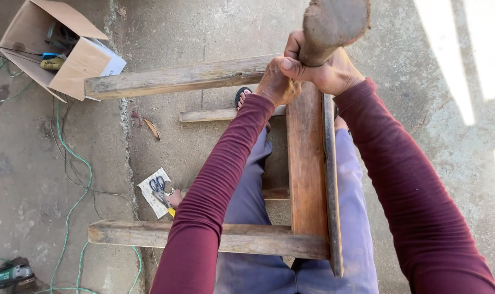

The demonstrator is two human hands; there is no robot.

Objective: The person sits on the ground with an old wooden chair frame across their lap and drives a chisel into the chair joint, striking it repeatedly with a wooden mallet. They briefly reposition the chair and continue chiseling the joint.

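Observation:
Both my hands grip a thick, rough wooden handle (330, 24) raised toward the camera at the top of the view. My left hand (276, 83) wraps it from the left and my right hand (326, 71) clasps it from the right, fingers overlapping. Beneath them stands a weathered wooden frame (307, 163): a reddish upright board joined to two grey cross beams, one far (176, 79) and one near (127, 234). My legs in blue trousers straddle the frame. The tool's head is hidden behind the handle end.
An open cardboard box (68, 54) with tools lies at top left. Blue-handled scissors (159, 188) rest on a paper scrap on the concrete floor. A green cable (73, 163) snakes down the left, and a power tool (10, 274) sits at bottom left.

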